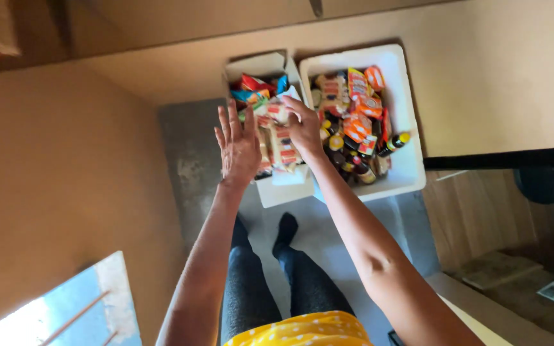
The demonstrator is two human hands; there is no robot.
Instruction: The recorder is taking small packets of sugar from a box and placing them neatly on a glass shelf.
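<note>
**Desk:** Grey concrete floor (190, 160) is seen from above, hemmed in by tan cardboard-coloured walls (59, 166). What is shown on it?

**Caption:** Two containers are shown side by side, touching: a small white cardboard box (283, 191) on the left and a larger white foam box (408, 168) on the right. Both are seen well filled, and no loose goods are seen on the floor around them.

**Desk:** And the hands?

**Caption:** A flat packet with red and white print (276, 113) is held over the cardboard box by the right hand (304, 125), its grip closed on the packet's edge. The left hand (238, 146) is raised just beside the same box with fingers spread and grip empty; nothing is touched by it.

**Desk:** How far along is the work judged to be?

**Caption:** Late, by appearance: the packet in hand is the only item seen outside the piles, though whether it is being put in or lifted out cannot be told.

**Desk:** Counts?

**Caption:** Two boxes, two hands, one packet held. At least three dark bottles with yellow caps (395, 142) are made out in the foam box beneath roughly half a dozen orange packets (358, 125). Red, blue and green packets (256, 90) are heaped in the cardboard box too tightly for a firm count.
</note>
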